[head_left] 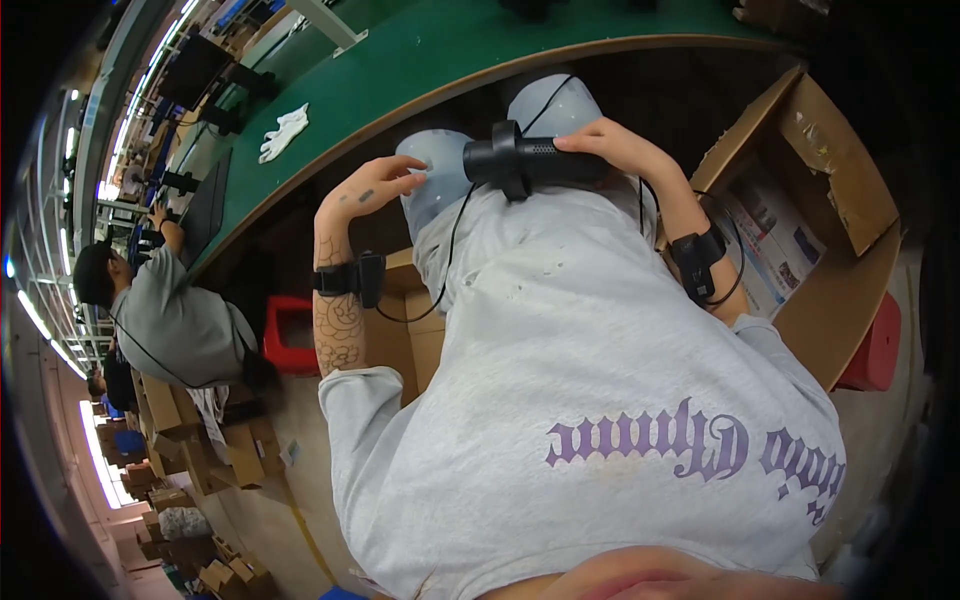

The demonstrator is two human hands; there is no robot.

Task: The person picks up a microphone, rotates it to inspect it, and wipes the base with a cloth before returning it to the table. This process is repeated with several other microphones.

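Across my lap lies a black cylinder-shaped device (550, 158) with a small perforated patch and a black band (511, 160) around it. My right hand (617, 147) is closed over its right end, fingertips on the upper side. Nearer its left end, my left hand (375, 188) is held over my left thigh, fingers apart and nothing in them. A small gap separates those fingers from the device. Black straps with small modules, a left one (350, 281) and a right one (697, 262), sit on my forearms, with thin black cables running from them.
Ahead stands a green-topped workbench (420, 52) with a white glove (284, 133) on it. An open cardboard box (835, 300) is at my right, beside a red stool (876, 345). At left, a co-worker (175, 310) sits at the bench near another red stool (290, 335).
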